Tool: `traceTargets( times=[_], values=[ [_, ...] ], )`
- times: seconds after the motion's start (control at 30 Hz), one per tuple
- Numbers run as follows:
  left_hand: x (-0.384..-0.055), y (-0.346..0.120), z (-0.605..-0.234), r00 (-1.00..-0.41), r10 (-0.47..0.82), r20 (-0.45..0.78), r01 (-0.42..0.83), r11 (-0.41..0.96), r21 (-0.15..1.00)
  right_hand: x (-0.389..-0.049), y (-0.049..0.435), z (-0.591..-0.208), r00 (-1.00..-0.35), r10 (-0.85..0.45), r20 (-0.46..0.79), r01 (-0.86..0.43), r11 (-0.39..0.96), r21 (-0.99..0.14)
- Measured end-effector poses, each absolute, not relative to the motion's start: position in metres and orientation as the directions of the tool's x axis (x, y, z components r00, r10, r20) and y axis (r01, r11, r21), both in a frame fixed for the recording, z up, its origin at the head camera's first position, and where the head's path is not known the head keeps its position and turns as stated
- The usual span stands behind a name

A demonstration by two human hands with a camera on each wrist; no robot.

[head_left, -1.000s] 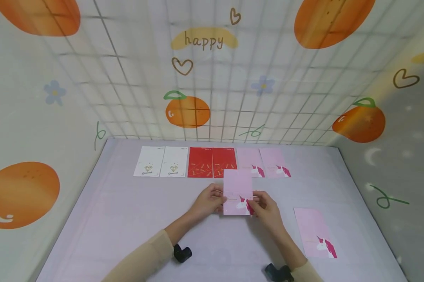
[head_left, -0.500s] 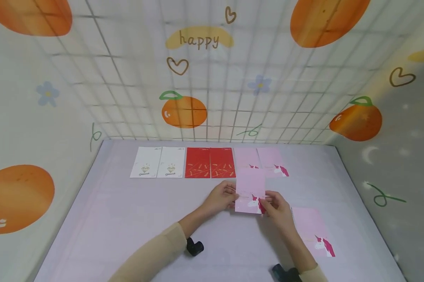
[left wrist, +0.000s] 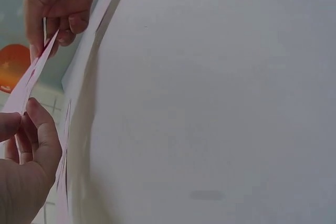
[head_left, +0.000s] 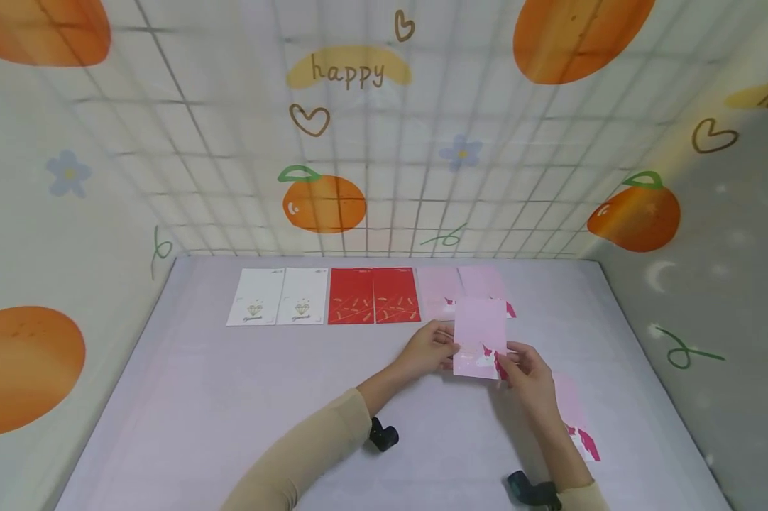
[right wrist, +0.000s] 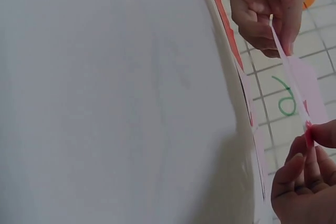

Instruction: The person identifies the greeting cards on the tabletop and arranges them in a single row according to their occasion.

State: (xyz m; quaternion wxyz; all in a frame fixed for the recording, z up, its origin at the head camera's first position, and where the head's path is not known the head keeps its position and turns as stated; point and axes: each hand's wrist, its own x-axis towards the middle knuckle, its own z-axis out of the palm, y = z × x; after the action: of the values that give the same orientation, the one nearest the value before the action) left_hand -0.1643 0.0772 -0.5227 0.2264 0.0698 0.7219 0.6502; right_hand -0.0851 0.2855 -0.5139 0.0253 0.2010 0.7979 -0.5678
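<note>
Both hands hold up a pink card [head_left: 478, 326] with a unicorn printed near its lower right corner. The left hand [head_left: 427, 349] pinches its left edge; the right hand [head_left: 529, 376] pinches the lower right edge, thumb over the unicorn's mane. In the left wrist view the card [left wrist: 31, 77] appears nearly edge-on between the two hands. The right wrist view likewise shows the card [right wrist: 294, 80] from the side, raised off the table. Behind it, two matching pink cards [head_left: 439, 284] lie in the back row, partly covered by the held one.
Left of the pink pair, the row has two red cards [head_left: 350, 294] and two white cards [head_left: 253, 294] with a diamond print. Another pink unicorn card [head_left: 569, 404] lies at the right, partly hidden by the right forearm. A patterned curtain [head_left: 384, 142] stands behind the table [head_left: 243, 397].
Both hands have carried the held pink card to the right and slightly back, so it now overlaps the rightmost pink card in the row. The view has shifted slightly.
</note>
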Motion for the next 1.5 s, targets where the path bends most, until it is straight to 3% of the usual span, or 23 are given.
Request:
traceTargets(
  times=[0.57, 0.83, 1.1, 1.5],
  values=[
    [-0.181, 0.125, -0.528, -0.89, 0.296, -0.346, -0.308, 0.169, 0.936, -0.097, 0.317, -0.519, -0.875, 0.376, -0.306, 0.397, 0.193, -0.898],
    [-0.188, 0.146, -0.529, -0.887, 0.293, -0.357, -0.344, 0.099, 0.934, -0.111, 0.335, -0.52, -0.87, 0.418, -0.26, 0.391, 0.265, -0.882],
    [-0.185, 0.146, -0.525, -0.876, 0.278, -0.394, -0.387, 0.083, 0.918, -0.131, 0.351, -0.509, -0.877, 0.43, -0.216, 0.349, 0.26, -0.9],
    [-0.175, 0.132, -0.523, -0.861, 0.344, -0.376, -0.357, 0.12, 0.927, -0.172, 0.375, -0.507, -0.832, 0.491, -0.259, 0.394, 0.194, -0.898]
  ],
)
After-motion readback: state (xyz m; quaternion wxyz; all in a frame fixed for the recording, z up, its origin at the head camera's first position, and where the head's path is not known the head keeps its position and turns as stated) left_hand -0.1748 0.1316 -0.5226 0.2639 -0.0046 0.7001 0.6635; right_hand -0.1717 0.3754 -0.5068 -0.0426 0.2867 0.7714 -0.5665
